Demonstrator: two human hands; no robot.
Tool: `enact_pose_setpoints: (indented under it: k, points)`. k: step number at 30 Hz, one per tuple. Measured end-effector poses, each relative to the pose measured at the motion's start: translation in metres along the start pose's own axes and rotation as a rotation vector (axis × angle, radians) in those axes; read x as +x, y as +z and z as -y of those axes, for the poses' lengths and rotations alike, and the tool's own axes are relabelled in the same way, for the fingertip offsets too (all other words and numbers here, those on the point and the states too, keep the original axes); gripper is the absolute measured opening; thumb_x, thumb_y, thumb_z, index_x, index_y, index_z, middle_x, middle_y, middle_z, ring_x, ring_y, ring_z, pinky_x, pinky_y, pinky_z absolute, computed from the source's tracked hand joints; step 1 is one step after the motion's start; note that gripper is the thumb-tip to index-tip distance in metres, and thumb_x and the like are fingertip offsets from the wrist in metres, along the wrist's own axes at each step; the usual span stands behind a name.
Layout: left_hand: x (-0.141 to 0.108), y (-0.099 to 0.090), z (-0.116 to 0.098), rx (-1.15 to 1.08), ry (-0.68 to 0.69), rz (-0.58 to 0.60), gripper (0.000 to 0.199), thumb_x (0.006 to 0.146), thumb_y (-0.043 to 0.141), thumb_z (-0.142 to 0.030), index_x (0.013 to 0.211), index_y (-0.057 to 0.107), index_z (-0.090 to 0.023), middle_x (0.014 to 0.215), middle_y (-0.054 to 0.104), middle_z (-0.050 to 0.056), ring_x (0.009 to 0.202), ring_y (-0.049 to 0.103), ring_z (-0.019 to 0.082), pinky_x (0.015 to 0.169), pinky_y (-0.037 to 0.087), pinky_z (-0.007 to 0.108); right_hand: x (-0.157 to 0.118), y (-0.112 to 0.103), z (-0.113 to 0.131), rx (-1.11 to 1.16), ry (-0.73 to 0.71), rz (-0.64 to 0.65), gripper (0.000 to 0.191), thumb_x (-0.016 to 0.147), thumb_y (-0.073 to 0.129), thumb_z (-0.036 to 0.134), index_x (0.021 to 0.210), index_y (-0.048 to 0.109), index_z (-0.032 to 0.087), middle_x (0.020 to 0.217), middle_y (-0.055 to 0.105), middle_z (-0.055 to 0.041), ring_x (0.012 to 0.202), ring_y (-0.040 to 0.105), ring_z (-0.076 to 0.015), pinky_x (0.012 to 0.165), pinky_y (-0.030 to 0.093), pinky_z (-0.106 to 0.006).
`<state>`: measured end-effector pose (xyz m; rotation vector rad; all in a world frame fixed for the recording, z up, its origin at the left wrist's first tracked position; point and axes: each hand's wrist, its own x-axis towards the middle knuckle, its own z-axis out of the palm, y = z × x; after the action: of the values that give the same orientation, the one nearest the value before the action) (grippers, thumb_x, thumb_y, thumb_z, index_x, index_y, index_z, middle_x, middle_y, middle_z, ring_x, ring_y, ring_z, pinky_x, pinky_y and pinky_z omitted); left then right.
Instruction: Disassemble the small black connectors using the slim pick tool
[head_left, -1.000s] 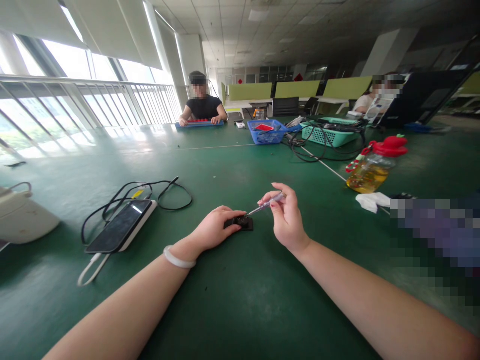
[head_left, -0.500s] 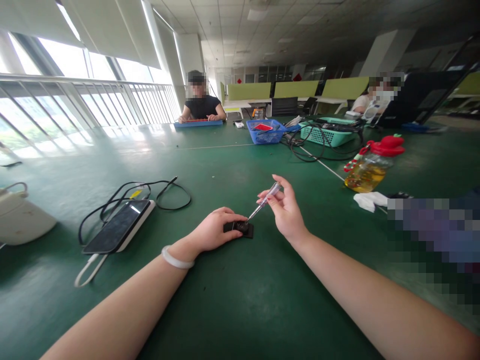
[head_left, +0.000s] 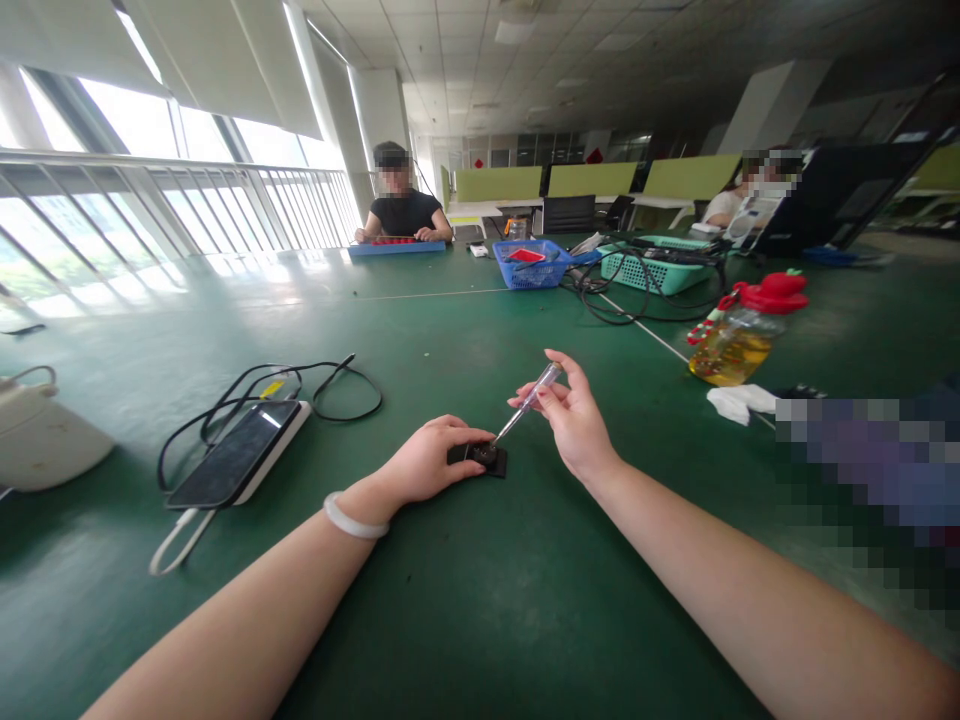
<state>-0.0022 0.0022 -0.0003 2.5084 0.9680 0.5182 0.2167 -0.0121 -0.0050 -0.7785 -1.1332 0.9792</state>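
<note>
Head view: the block (head_left: 496,464), small and black, lies on the green bench (head_left: 465,610) in front of the person, between the two hands. Its long axis runs mostly left to right, with the right end slightly nearer the person. That end sticks out free, while the left part is partly hidden by fingers. The left hand (head_left: 424,462) has its grip clamped on the block, the thumb along the near side and the other fingers over the far side.

In the right hand (head_left: 581,425), the grip is together on the clear handle of the screwdriver (head_left: 526,400). The screwdriver is tilted, its handle up and to the right, its shaft slanting down and left to the top of the block; whether the tip touches is too small to tell.

A white bracelet (head_left: 352,520) circles the left wrist. Farther left lie a phone (head_left: 236,455), a white cable (head_left: 159,548) at its near end and a looped black cable (head_left: 358,417) beyond it. To the right stands a bottle (head_left: 735,345) with a red lid, a white cloth (head_left: 739,403) near it. Toward the far side are a blue basket (head_left: 531,272) and a green basket (head_left: 651,272), side by side. Another person (head_left: 405,213) sits across, both hands at a blue tray (head_left: 397,249).
</note>
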Motion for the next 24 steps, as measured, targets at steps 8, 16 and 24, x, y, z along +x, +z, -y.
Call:
enact_pose_setpoints:
  k: [8,16,24]
  points:
    - [0.0007,0.0008,0.0014,-0.01,0.01,-0.001,0.039,0.08,0.066,-0.035,0.119,0.063,-0.029,0.105,0.063,0.005,0.094,0.06,0.02,0.089,0.047,0.031,0.0046,-0.0011,0.0024,0.056,0.104,-0.05,0.055,0.076,0.068,0.036,0.124,0.042,0.027,0.074,0.07,0.0038,0.074,0.071,-0.0193,0.092,0.049,-0.05]
    - [0.0008,0.0009,0.0007,0.001,0.015,0.007,0.039,0.081,0.066,-0.034,0.119,0.062,-0.029,0.105,0.063,0.005,0.095,0.06,0.02,0.089,0.047,0.031,0.0083,-0.0047,0.0019,0.07,0.175,-0.075,0.058,0.068,0.074,0.036,0.117,0.046,0.025,0.069,0.069,0.0047,0.068,0.071,-0.02,0.085,0.053,-0.047]
    - [0.0013,0.0013,0.0012,0.005,0.02,0.008,0.038,0.081,0.066,-0.034,0.118,0.063,-0.028,0.104,0.063,0.005,0.093,0.06,0.019,0.088,0.047,0.031,0.007,-0.0041,-0.0001,0.042,0.134,-0.065,0.056,0.07,0.073,0.038,0.117,0.045,0.025,0.07,0.069,0.0058,0.067,0.071,-0.0193,0.083,0.054,-0.048]
